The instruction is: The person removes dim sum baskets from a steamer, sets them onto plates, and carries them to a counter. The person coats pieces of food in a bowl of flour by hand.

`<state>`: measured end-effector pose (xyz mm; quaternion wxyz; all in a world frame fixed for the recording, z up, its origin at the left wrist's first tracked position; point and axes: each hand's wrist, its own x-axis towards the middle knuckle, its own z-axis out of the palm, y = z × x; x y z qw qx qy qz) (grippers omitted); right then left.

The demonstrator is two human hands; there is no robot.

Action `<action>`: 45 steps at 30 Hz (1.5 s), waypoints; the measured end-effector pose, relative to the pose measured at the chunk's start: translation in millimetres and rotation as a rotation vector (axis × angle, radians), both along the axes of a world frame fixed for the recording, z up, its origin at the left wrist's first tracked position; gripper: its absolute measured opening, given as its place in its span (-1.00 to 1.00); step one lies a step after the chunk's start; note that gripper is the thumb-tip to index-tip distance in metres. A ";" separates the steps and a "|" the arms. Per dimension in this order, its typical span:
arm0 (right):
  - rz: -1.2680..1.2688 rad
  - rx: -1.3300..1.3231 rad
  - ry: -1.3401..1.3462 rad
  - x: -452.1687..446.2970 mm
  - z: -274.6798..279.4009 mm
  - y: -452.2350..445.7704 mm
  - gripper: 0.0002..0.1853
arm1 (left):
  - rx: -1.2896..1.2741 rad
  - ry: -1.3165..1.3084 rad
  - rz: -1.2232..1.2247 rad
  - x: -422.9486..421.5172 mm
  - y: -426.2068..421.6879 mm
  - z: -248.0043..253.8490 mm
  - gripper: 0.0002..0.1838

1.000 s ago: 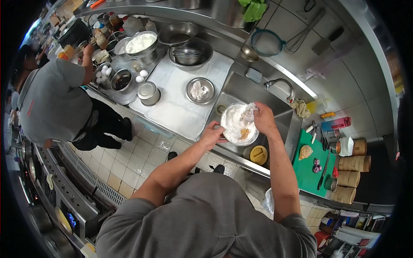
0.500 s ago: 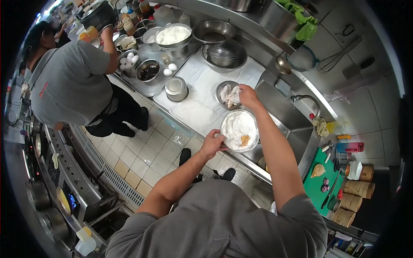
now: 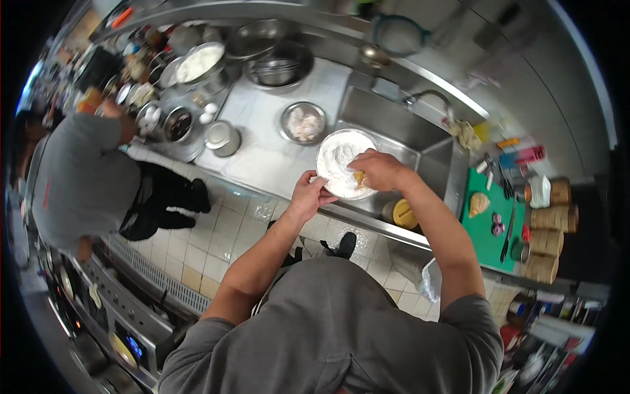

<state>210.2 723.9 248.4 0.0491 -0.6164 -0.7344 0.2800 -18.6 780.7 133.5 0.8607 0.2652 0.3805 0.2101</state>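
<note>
My left hand grips the near left rim of a round bowl, which holds white flour-like powder. Inside that bowl, the curled fingers of my right hand are on a small yellow-brown piece, partly covered by them. Just beyond, on the white counter, a small steel bowl contains pale, powder-coated pieces, apart from both hands.
A steel sink with a tap lies to the right; a yellow-lidded container sits in it. A green cutting board holds a knife. Eggs and a steel pot stand left, near a co-worker.
My right hand has left the pale pieces in the small steel bowl and moved into the powder bowl, onto the yellow-brown piece. My left hand keeps its hold; the camera view has shifted.
</note>
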 end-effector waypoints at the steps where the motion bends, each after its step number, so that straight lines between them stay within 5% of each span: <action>1: -0.039 -0.007 -0.094 3.0 -0.9 -12.4 -0.56 | 0.006 -0.005 -0.043 13.1 -7.2 2.9 -0.63; 4: -0.133 0.103 -0.188 39.7 -14.9 -51.1 -0.60 | 0.027 -0.020 -0.139 49.9 -30.7 12.2 -0.62; 10: -0.543 0.115 0.095 93.2 -9.7 -119.9 -0.66 | 0.066 -0.022 -0.293 97.5 -68.1 24.7 -0.62; 14: -0.672 0.073 -0.081 112.1 -13.1 -147.5 -0.67 | 0.081 -0.027 -0.336 116.8 -84.4 33.3 -0.72; 19: -0.787 0.254 0.140 92.0 -6.9 -164.4 -0.53 | 0.113 -0.023 -0.373 126.6 -91.6 40.2 -0.73; 23: -0.562 0.267 -0.161 71.7 -2.6 -165.8 -0.51 | 0.118 -0.039 -0.383 126.6 -92.7 38.7 -0.73; 35: -0.722 0.118 0.090 85.2 -6.4 -139.4 -0.60 | 0.126 -0.036 -0.379 102.6 -84.4 39.0 -0.69; 42: -0.592 -0.041 -0.104 70.7 -22.5 -130.7 -0.46 | 0.135 -0.024 -0.374 98.0 -80.1 43.9 -0.62; 45: -0.602 0.149 -0.112 68.2 -19.9 -133.4 -0.49 | 0.125 -0.021 -0.356 96.9 -79.8 40.2 -0.63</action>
